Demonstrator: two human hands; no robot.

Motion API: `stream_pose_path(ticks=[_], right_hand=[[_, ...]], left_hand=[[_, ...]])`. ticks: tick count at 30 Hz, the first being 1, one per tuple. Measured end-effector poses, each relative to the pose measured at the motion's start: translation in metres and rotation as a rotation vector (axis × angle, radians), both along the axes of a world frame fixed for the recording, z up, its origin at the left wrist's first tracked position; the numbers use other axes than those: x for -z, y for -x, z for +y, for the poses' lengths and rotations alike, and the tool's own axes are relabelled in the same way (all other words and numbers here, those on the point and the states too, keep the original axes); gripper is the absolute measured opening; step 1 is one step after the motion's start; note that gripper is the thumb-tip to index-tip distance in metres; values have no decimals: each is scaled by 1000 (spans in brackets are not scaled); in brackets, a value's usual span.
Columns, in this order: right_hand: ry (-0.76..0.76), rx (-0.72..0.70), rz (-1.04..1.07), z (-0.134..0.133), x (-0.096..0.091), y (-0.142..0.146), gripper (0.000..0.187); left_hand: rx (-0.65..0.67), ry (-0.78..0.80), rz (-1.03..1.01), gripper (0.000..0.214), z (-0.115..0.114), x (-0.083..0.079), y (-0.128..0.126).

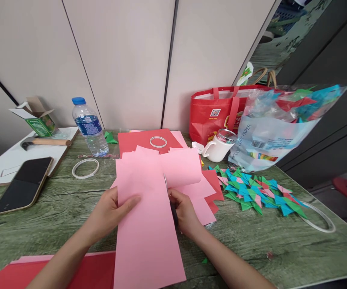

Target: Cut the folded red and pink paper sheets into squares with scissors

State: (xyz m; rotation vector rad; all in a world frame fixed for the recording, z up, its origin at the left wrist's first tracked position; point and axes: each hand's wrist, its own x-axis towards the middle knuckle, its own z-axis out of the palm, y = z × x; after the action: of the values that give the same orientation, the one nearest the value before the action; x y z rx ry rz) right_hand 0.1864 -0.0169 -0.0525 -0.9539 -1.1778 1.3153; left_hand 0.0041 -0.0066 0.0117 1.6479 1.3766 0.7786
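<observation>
A large pink sheet of paper (pixel 146 237) is held up in front of me, partly cut lengthwise. My left hand (pixel 114 210) grips its left edge, thumb on top and fingers behind. My right hand (pixel 183 210) is closed around the dark handle of a pair of scissors (pixel 173 212). Their blade shows at the slit, and the cut strip curls off to the right above it. More pink sheets (pixel 201 210) and red paper (pixel 214 184) lie under and beyond the held sheet. The fingers inside the scissor handle are mostly hidden.
To the right lie many folded paper triangles (pixel 251 190), a white mug (pixel 220 146), a plastic bag (pixel 263 140) and a red bag (pixel 205 114). On the left are a water bottle (pixel 90 128), tape roll (pixel 85 168), phone (pixel 24 184), hammer (pixel 45 141) and red sheets (pixel 92 269).
</observation>
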Motion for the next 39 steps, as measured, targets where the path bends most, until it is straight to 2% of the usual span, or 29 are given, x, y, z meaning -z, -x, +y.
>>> stream_pose_path(ticks=[8, 16, 39], right_hand=[[2, -11, 19, 1, 0, -1, 15], [-54, -41, 23, 3, -2, -6, 21], [-32, -8, 63, 2, -2, -3, 18]], left_hand=[[22, 22, 4, 30, 0, 3, 1], [111, 58, 27, 30, -1, 5, 1], [109, 56, 31, 30, -1, 8, 1]])
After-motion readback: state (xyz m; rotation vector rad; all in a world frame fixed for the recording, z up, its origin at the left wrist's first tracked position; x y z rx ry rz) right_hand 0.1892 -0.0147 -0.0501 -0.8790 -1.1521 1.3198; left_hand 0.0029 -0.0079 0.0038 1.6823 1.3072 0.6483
